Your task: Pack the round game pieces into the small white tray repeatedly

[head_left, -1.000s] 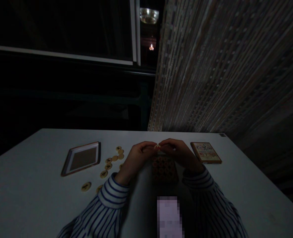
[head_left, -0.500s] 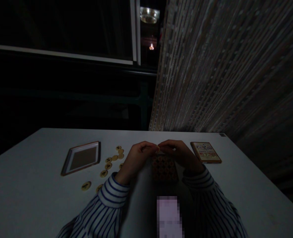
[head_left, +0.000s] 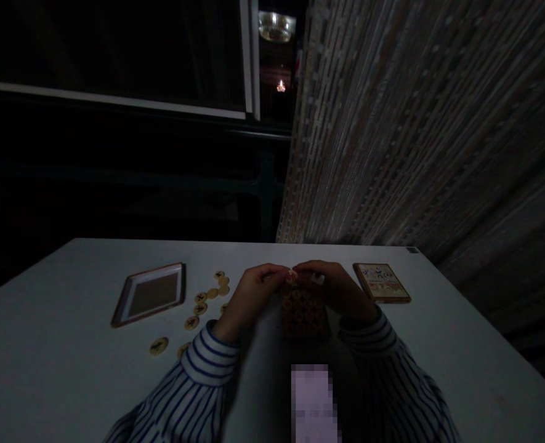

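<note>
Toward the left edge of the white table (head_left: 69,344), we have a shallow tray (head_left: 154,294), its raised rim around a brownish base, slanted below the far left corner. Just to its right, we see loose round discs (head_left: 201,308) in an uneven chain, running from near the far edge down toward the near side; several bear dark characters, others look plain. One lies by our left sleeve (head_left: 207,360), which partly covers it, and another is half hidden by our left wrist.

Our left hand (head_left: 254,294) reaches in over the middle of the table, thumb and fingers pinched nearly closed on a small red-marked disc (head_left: 291,277). We hold that disc up between both hands, over the far side of a block of discs (head_left: 305,315). The block sits between our wrists in close rows, in shadow; we cannot make out its container clearly. Our right hand (head_left: 337,286) meets the left from the other side, its fingertips also closed on the small red-marked disc.

To the right of that hand, toward the far right corner, we have a flat decorated panel (head_left: 383,283) lying face up, with dark characters above a reddish pattern. Behind the far edge hangs a strand curtain (head_left: 369,123).
</note>
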`<state>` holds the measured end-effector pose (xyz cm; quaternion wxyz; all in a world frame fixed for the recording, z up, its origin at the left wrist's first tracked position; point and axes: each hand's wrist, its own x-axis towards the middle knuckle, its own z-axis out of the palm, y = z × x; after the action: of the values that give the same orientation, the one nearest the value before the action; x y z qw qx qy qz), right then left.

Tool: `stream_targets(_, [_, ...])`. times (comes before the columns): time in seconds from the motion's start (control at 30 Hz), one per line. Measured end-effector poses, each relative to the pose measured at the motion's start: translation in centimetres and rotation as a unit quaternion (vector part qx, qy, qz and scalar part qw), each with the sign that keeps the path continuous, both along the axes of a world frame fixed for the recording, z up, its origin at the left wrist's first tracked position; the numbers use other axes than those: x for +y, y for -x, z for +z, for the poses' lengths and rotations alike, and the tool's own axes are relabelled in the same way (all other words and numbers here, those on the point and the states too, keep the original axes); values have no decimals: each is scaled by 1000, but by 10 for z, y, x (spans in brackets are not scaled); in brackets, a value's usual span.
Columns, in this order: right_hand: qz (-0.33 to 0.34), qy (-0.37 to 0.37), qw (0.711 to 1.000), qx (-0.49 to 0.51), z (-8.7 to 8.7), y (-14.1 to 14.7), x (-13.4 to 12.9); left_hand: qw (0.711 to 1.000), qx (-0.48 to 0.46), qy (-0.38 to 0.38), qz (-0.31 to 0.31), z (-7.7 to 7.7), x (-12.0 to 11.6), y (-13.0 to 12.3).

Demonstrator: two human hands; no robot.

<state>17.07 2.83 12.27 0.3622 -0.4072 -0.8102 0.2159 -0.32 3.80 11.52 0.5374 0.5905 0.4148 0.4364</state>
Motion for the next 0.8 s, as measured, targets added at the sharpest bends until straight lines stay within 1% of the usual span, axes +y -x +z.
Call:
stream_targets(0.07, [5,-23,1000,-17,0,1,-1,1000,-5,6,5,0,0,0])
stream_targets(0.2, [-23,-72,995,-63,0,2,-2,999,-21,22,10,-1,0,-1])
stream_targets(0.33, [-30,-102,988,-109,1,3,-2,999,-32,26,24,-1,-1,-2])
stream_targets(0.63, [-53,-144,975,-159,5,7,-2,998,-53,18,30,0,-2,-1])
stream_targets(0.8, [-42,-152,971,-180,7,6,-1,998,-49,14,39,-1,-1,-1])
